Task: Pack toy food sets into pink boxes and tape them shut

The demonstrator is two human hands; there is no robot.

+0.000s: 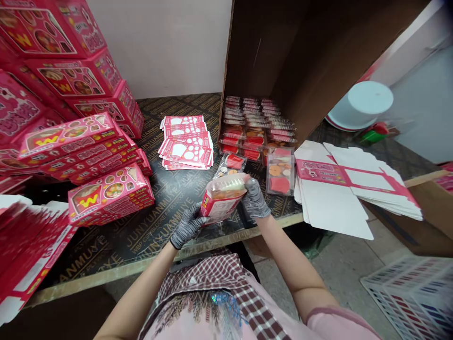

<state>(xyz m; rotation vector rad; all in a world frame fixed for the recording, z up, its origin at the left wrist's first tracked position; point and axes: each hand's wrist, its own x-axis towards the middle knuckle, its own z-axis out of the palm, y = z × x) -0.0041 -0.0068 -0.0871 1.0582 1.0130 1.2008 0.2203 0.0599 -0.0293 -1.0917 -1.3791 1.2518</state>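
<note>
Both hands, in grey gloves, hold one pink box (220, 208) tilted above the front of the dark table. My left hand (188, 225) grips its lower left side. My right hand (255, 198) is wrapped round its upper right end. A clear plastic tray with pale and orange contents shows at the box's upper end. Just behind the box lies a clear packet (231, 163) with a red piece in it. To the right of it, a clear tray (281, 171) of red and orange pieces rests on the table.
Pink boxes (109, 191) are stacked at the left, near folded flat cartons (31, 250). Printed cards (187, 146) lie at the middle back. A large brown carton (272, 47) holds rows of packed trays. Unfolded white-and-pink cartons (332, 189) overhang the table's right front edge (286, 221).
</note>
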